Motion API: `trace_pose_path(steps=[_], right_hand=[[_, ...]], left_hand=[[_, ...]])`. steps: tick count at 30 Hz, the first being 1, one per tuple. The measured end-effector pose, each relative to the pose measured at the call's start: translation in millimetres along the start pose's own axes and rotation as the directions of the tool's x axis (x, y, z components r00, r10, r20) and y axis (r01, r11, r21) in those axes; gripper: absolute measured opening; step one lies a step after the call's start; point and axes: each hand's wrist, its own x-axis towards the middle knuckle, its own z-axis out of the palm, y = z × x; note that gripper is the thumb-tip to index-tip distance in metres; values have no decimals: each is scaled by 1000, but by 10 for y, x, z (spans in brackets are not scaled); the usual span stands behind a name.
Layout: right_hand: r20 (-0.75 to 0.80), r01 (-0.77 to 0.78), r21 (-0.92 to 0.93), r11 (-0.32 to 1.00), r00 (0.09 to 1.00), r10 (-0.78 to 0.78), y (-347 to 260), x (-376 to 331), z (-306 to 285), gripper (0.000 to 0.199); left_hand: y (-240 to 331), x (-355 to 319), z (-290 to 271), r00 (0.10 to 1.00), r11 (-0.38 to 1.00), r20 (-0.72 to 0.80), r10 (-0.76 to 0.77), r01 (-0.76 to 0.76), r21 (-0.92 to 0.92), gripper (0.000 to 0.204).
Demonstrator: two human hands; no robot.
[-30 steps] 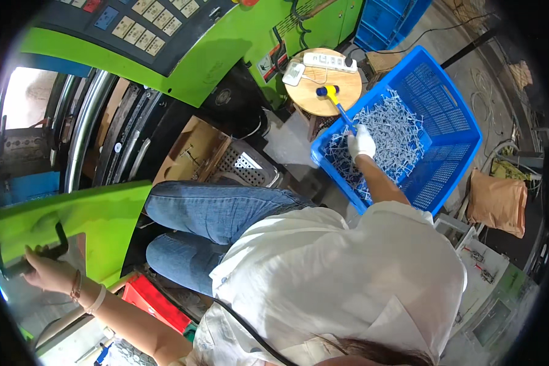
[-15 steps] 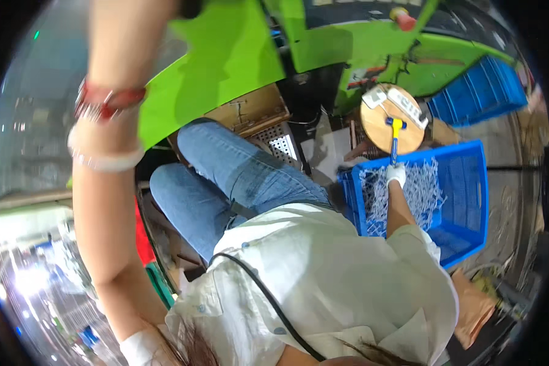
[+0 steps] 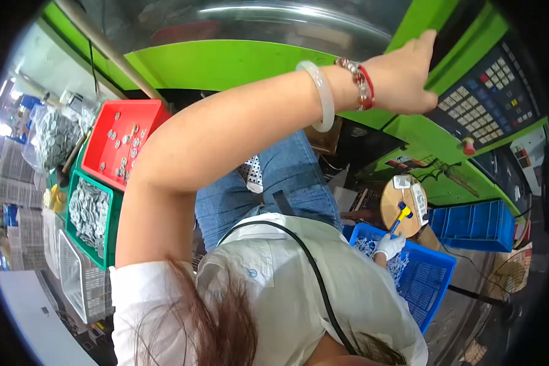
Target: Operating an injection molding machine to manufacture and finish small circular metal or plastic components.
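My left hand [image 3: 402, 76], bare, with a white bangle [image 3: 320, 97] and beaded bracelets at the wrist, reaches across to the dark upright edge of the green machine [image 3: 226, 67]. Its thumb stands apart from the other fingers, and no held object shows. Whether the fingertips touch that edge I cannot tell. In my right hand [image 3: 390, 246], which wears a white glove, is a small mallet [image 3: 401, 218] with a blue handle and a yellow and blue head. This hand is over the blue crate [image 3: 430, 287], which holds pale thin strips [image 3: 366, 246].
A keypad panel [image 3: 485, 100] and a red knob [image 3: 468, 146] are right of my left hand. A round wooden stool [image 3: 391, 204] carries small tools. Blue bins [image 3: 473, 224] stand beyond it. At left are a red tray [image 3: 107, 149] and a green tray [image 3: 78, 238] of metal parts.
My left hand has swung from the upper left to the upper right, beside the keypad panel. My view has turned left, bringing in the trays. The mallet stays in my right hand.
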Motion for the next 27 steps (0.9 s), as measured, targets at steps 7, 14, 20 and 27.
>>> trace_pose_path(steps=[7,14,20,27], right_hand=[[185,203,554,808,916,-357,-1096,272,-149,30],[56,451,766,457,662,-748,-3056,432,-1087,16],[16,602,783,157,234,-972,-4190,62,-1299,18],[469,403,827,392,-108,-877,-4586,-461,-517,21]], left_hand=[[-761,-954,-189,854,991,517,-52,-22,135,29],[-2480,-2243,-122,528,884,741,-415,40,466,38],[-3374,-3028,-77,427,718,577,-696,434,544,41],[-3365,-2586,-52,466,718,548,-695,417,556,34]])
